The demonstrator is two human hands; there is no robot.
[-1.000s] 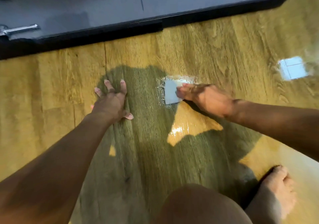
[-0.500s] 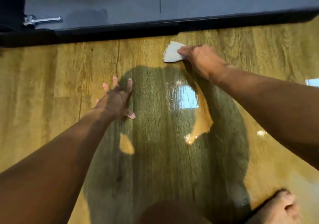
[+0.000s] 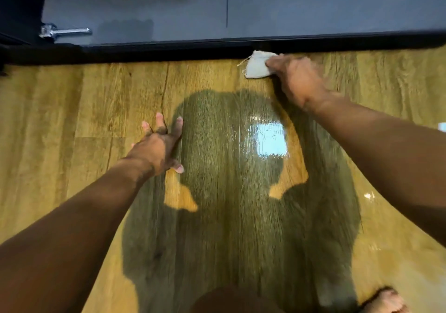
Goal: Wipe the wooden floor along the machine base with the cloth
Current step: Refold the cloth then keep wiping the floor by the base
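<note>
So in the last second my right hand (image 3: 298, 81) has pushed the cloth (image 3: 257, 64) up from the middle of the wooden floor (image 3: 72, 110) all the way to its far edge, where the boards meet the machine base (image 3: 169, 49). Left hand (image 3: 158, 147) hasn't really gone anywhere.

Right hand is clamped on the cloth, fingers pinching the right side of it and pressing it flat to the boards; the cloth's top corner looks like it's touching the black lip of the base, though there's some blur so I wouldn't swear to it. Left hand is spread open, palm down on the floor nearer me, holding nothing, just propping my weight.

The cloth is small, pale, soft and floppy, with a frayed thread hanging off its left corner. Weighs nothing, I'd guess. It'll bunch up if I only pinch an edge, so I reckon flat fingers across the middle is the better hold for dragging it sideways along the base.

Further out: a chrome lever (image 3: 64, 32) sits on the grey machine panel at far left, and my bare foot (image 3: 386, 300) pokes in at the near right corner.
</note>
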